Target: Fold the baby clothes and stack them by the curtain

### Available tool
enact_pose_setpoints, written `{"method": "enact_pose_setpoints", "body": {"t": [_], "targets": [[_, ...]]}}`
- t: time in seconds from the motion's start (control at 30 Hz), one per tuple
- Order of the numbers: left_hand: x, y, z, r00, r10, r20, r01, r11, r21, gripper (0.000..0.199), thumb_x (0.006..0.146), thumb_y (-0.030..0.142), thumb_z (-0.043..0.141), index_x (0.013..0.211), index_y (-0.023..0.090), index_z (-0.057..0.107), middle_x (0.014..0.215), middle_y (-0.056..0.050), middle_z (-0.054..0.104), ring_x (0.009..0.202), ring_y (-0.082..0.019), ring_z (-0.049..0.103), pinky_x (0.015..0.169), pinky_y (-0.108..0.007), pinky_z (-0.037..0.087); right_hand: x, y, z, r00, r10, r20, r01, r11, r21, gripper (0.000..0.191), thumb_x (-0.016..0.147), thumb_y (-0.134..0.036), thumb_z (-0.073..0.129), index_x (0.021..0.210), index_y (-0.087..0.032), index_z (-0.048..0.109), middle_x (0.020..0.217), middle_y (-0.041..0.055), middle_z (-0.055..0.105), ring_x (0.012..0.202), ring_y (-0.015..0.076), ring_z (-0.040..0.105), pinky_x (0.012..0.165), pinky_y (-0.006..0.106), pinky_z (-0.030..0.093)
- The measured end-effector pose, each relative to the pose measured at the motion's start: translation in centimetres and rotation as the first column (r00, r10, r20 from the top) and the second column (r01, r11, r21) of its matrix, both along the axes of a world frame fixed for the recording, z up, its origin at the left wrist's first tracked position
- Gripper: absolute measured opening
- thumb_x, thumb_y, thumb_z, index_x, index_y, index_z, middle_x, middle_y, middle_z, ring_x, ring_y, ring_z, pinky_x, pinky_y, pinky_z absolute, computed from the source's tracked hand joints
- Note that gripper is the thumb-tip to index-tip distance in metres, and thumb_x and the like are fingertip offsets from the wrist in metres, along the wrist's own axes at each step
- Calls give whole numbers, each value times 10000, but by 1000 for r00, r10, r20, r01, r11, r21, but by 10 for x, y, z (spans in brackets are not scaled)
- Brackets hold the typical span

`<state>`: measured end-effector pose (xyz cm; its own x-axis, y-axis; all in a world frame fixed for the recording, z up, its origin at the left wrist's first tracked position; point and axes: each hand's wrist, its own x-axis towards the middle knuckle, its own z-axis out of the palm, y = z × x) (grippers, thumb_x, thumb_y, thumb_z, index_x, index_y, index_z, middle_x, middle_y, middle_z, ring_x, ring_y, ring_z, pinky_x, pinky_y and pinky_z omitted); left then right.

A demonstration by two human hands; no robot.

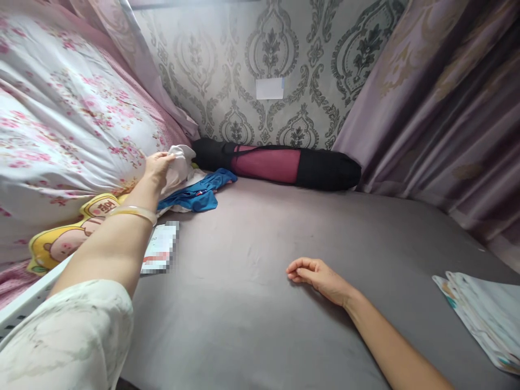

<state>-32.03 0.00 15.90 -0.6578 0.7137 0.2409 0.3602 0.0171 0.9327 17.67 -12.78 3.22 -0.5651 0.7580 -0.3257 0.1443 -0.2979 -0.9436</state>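
So the left hand [157, 165] is reached way out, thumb and fingers pinched together on the edge of a pale cloth [182, 161]. The cloth sits right at the fingertips and hangs down just to the right of them, bunched up, its lower part over by a blue garment [203, 192]. That blue one's lying crumpled just below and right of the grip. Beyond the pinch and off to its right there's a long black-and-red bag [266, 165] along the wall. Nearer the body than the grip: a yellow cushion [60, 246] to the left, and a partly blurred white packet [158, 252] past the bangle [134, 213] on that wrist.

Right hand [319, 276] is well apart from all that, over the grey sheet [244, 303] — fingers loosely curled, thumb close to them, can't tell if the tips actually meet. Further right of it, a folded stack of fabric [487, 319].
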Motion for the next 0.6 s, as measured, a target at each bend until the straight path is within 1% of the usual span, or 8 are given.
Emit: {"method": "enact_pose_setpoints", "body": {"t": [0.07, 0.1, 0.23, 0.33, 0.43, 0.5, 0.57, 0.6], "targets": [[24, 2, -1, 990, -23, 142, 14, 998, 62, 370, 807, 230, 650, 1139, 72, 604, 679, 45, 587, 626, -80, 469, 652, -236, 427, -1, 0, 0, 1000, 1, -4, -1, 1000, -8, 313, 708, -440, 750, 862, -173, 695, 880, 50, 699, 868, 158, 657, 899, 324, 487], [36, 3, -2, 980, -83, 181, 69, 994, 82, 369, 800, 228, 654, 1137, 82, 616, 704, 35, 607, 634, -86, 493, 645, -235, 432, -1, 0, 1, 1000, 1, -5, -1, 1000, -17, 310, 706, -434, 751, 860, -172, 692, 868, 47, 698, 853, 151, 656, 886, 314, 490], [81, 0, -14, 927, -318, 197, 300, 947, 115, 335, 751, 307, 696, 1034, 129, 674, 730, 4, 647, 602, -106, 547, 575, -220, 417, -2, 2, 4, 1000, 15, -4, -15, 999, -48, 329, 701, -435, 760, 876, -168, 681, 902, 51, 697, 815, 136, 660, 845, 297, 508], [115, -6, -26, 854, -479, 203, 455, 877, 156, 341, 706, 396, 730, 967, 178, 699, 790, -16, 689, 673, -152, 621, 591, -236, 446, -6, 5, 9, 999, 44, 23, -43, 998, -38, 393, 698, -473, 770, 925, -169, 668, 970, 71, 701, 787, 141, 671, 786, 304, 530], [149, -15, -38, 779, -596, 193, 565, 802, 195, 357, 686, 447, 739, 931, 189, 704, 824, -20, 703, 750, -176, 648, 646, -248, 478, -15, 11, 15, 995, 54, 79, -60, 995, 78, 408, 744, -524, 721, 942, -172, 662, 982, 79, 704, 781, 150, 674, 737, 297, 527], [173, -22, -45, 752, -637, 170, 614, 770, 171, 396, 697, 488, 721, 951, 185, 704, 848, -29, 708, 796, -192, 654, 675, -255, 488, -23, 17, 20, 996, 4, 85, -21, 978, 209, 398, 784, -544, 665, 928, -173, 659, 967, 80, 705, 793, 163, 672, 739, 306, 525], [195, -31, -52, 726, -675, 127, 666, 737, 112, 431, 727, 520, 683, 1003, 189, 704, 911, -42, 714, 862, -214, 655, 706, -266, 491, -31, 23, 26, 993, -101, 62, 73, 934, 349, 385, 825, -543, 604, 938, -178, 653, 958, 84, 706, 829, 186, 672, 773, 331, 526], [206, -36, -56, 713, -694, 96, 690, 720, 78, 433, 745, 529, 662, 1015, 193, 706, 937, -48, 714, 894, -223, 653, 722, -272, 490, -35, 26, 30, 985, -168, 46, 133, 893, 429, 372, 845, -530, 576, 959, -184, 651, 975, 87, 704, 869, 199, 669, 805, 343, 524]]}}
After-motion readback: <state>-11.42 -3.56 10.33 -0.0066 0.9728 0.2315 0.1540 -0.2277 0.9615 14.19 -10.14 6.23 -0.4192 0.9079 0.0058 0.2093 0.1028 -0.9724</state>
